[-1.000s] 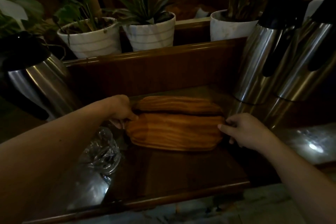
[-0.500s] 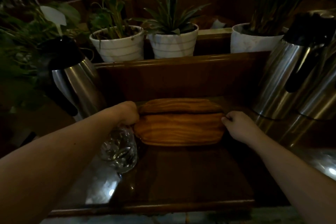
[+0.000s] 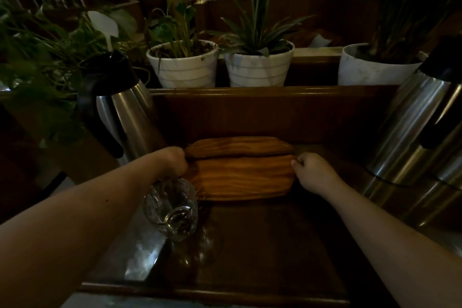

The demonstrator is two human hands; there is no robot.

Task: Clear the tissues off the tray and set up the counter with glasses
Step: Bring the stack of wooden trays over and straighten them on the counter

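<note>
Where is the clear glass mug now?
The clear glass mug stands on the counter, lower left of centre, under the left hand and beside the wooden tray.

There was only the one view — a wide-angle camera worn on the person's head, looking forward and down along both forearms at the dark wooden counter point(image 3: 250, 245). It sat close over the near edge; the wide lens bowed the flasks point(image 3: 410, 130) at either side, and potted plants point(image 3: 257, 62) filled the far ledge.

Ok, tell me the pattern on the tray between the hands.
Striped orange-brown wood grain running lengthwise on the tray, seen in the head view.
</note>
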